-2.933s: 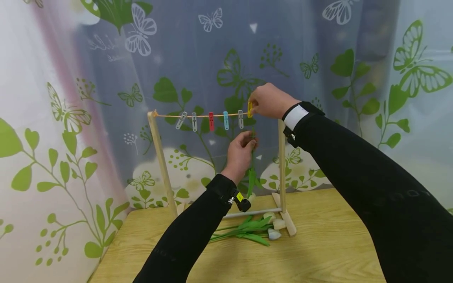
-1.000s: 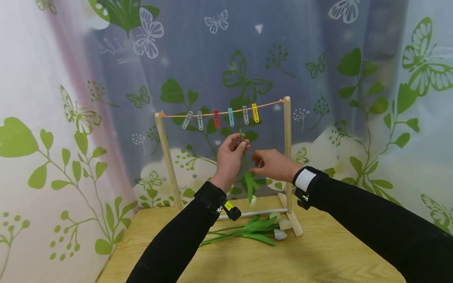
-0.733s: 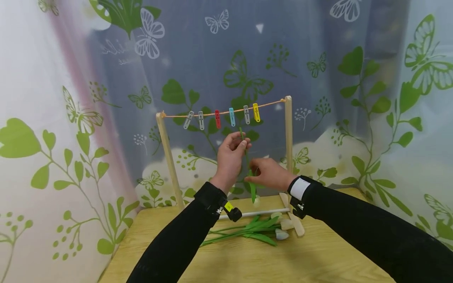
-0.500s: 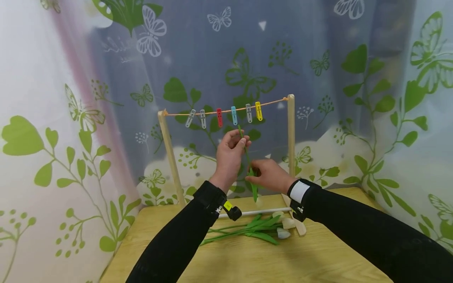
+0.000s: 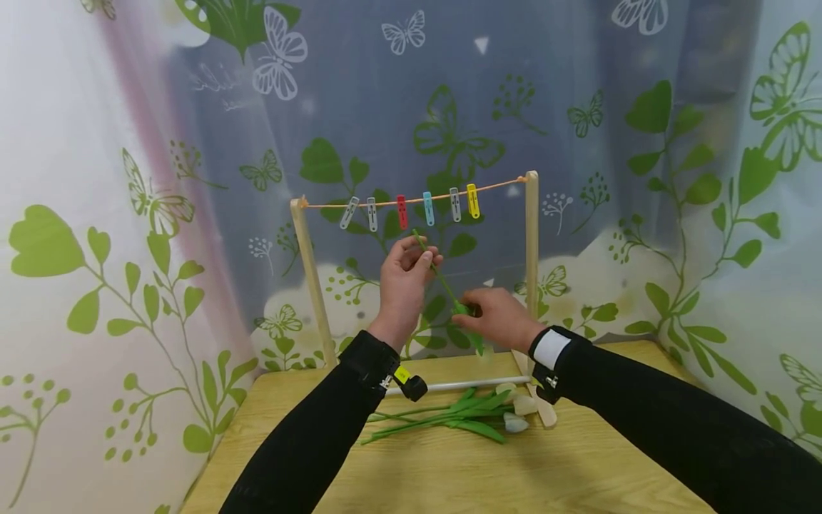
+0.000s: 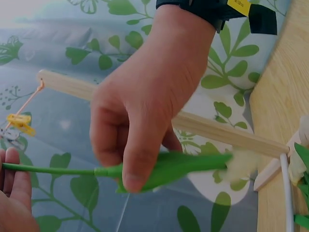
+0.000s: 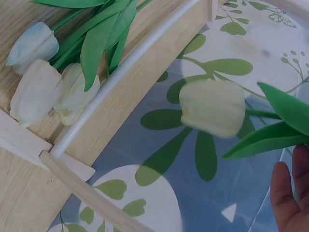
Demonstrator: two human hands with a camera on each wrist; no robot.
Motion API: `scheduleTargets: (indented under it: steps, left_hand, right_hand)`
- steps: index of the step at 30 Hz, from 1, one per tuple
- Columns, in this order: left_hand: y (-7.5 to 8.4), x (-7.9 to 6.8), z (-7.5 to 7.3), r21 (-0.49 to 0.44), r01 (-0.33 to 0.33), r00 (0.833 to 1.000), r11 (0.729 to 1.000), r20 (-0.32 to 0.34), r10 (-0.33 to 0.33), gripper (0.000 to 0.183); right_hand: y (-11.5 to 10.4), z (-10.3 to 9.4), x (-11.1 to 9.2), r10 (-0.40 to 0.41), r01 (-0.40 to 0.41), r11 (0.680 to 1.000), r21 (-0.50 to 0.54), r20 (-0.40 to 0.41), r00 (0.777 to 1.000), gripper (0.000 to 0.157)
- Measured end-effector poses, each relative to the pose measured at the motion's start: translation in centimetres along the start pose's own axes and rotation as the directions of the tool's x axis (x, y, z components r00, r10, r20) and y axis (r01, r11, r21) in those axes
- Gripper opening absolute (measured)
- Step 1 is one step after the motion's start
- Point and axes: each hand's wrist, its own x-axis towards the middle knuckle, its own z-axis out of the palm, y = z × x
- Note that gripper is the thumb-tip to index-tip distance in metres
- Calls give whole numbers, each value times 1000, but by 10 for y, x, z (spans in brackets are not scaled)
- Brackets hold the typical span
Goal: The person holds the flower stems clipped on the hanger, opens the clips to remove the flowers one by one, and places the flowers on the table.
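Observation:
A white artificial tulip (image 7: 212, 108) hangs head-down between my hands, its stem tilted with the cut end toward the upper left. Near that end, my left hand (image 5: 406, 285) pinches the green stem (image 5: 443, 283) between thumb and fingers. Lower down, my right hand (image 5: 497, 314) grips the tulip around the base of its leaves (image 6: 193, 166), hiding part of them. Above the hands, several clothespins hang on an orange cord: a red clothespin (image 5: 402, 212), a blue clothespin (image 5: 428, 208), a yellow clothespin (image 5: 473, 200) and grey ones. The stem end sits just below the red and blue clothespins.
The cord (image 5: 382, 204) runs between two wooden posts, the right post (image 5: 531, 243) and the left post (image 5: 312, 285). A white rod (image 5: 443, 386) joins them low down. More tulips (image 5: 475, 410) lie on the wooden table (image 5: 437, 478), with a patterned curtain (image 5: 359, 93) behind.
My right hand has let go of the yellow clothespin and come down to the tulip's leaves. My left hand has shifted left with the stem, which has gone from upright to tilted.

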Motion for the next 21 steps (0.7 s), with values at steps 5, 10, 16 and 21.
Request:
scheduleTargets:
  steps: [5,10,16,21]
  left_hand:
    - [-2,0,-9,-11,-7,1000,1000,-30,7,31]
    - [-4,-1,-16,-61,-11,999,998,-39,9,31]
    - [-10,-7,-30,-96,18,998,995,-56,-24,32]
    - [-17,-12,-44,-97,34,996,995,-79,-42,28]
  right_hand:
    - [0,-6,-2,21,-21,1000,-10,-9,1000,20]
    - [0,-9,-1,4,-4,1000,-17,-7,1000,16]
    - [1,-10,0,-30,28,996,-82,-23,999,14]
    - [-1,-12,-2,-52,49,990,-134,-25,998,15]
